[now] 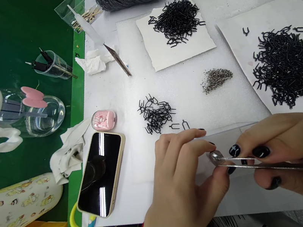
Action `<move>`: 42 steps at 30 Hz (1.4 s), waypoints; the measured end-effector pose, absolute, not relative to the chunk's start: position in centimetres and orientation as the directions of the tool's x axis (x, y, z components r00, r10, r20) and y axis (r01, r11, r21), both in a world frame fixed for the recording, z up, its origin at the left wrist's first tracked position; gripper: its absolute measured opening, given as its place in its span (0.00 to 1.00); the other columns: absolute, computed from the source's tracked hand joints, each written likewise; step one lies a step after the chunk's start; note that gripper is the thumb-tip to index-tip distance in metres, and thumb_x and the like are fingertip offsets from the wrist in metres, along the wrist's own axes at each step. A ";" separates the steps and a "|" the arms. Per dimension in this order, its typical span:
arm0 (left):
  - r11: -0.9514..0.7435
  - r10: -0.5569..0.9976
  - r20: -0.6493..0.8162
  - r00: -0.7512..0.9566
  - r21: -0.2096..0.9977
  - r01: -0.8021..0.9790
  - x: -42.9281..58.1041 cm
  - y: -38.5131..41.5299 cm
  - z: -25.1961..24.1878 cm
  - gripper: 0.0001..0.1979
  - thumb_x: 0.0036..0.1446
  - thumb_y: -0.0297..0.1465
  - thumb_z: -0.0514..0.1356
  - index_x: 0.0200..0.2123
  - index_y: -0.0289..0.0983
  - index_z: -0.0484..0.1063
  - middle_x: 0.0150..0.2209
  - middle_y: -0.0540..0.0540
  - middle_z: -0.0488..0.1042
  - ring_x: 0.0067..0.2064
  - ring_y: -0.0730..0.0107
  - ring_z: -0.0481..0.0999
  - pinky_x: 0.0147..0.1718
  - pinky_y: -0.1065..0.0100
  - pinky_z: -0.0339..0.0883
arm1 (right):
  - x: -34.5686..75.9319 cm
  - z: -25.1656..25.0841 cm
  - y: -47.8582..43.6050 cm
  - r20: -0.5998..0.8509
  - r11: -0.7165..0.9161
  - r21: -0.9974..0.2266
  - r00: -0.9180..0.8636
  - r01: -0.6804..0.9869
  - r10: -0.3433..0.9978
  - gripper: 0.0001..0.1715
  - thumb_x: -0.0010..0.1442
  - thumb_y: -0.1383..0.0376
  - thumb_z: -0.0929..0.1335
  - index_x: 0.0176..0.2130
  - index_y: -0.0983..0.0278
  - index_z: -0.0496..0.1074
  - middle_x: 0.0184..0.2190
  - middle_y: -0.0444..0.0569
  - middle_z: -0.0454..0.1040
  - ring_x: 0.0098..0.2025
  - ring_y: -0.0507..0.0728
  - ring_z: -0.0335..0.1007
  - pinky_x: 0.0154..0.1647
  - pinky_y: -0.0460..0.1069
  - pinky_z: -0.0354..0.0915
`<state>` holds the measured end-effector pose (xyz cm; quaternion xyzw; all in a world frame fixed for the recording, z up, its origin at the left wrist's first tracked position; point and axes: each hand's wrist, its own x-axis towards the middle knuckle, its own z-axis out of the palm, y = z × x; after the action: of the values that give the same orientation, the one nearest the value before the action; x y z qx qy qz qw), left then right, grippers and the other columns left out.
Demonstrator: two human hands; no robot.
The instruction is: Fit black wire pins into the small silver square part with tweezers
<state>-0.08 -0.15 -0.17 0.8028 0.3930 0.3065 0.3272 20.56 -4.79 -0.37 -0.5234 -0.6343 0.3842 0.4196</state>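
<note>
Between the thumb and fingertips of the left hand (181, 177), a small silvery piece (215, 158) sits on the near side of the heap of tiny metal bits (217, 79). That left grip is narrowed to a pinch around the piece, probably to steady it; its exact form is too small to tell. The right hand (293, 135) comes in from the right, also nearer the person than the heap, its grip pressed around slim metal tweezers (280, 166). The tweezers' arms are close together and their tips reach the piece; whether the tips clamp it I cannot tell. Holding piece and tips just in front of the person likely keeps such fine work steady and easy to see.

A small pile of black forked pieces (157, 114) lies to the left of the heap, on the foam sheet (190, 101). A second black pile (178, 19) rests on torn card (159, 56) beyond the heap, and the largest black pile (294, 68) spreads on a white sheet (263, 17) to its right. Separate piles on paper presumably keep the small parts sorted and within reach.
</note>
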 end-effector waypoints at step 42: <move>-0.465 0.830 0.219 0.514 0.780 0.418 -0.1 -0.2 -0.2 0.09 0.55 0.22 0.63 0.39 0.34 0.68 0.44 0.45 0.74 0.47 0.69 0.69 0.47 0.67 0.62 | 19.9 0.9 -4.2 0.138 0.189 -0.872 -0.142 0.452 0.980 0.05 0.55 0.66 0.71 0.31 0.54 0.72 0.32 0.40 0.76 0.33 0.51 0.74 0.28 0.45 0.72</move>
<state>-0.10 -0.22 -0.24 0.8007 0.3895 0.3023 0.3403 19.91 -4.22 0.88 -0.5336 -0.6710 0.3477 0.3797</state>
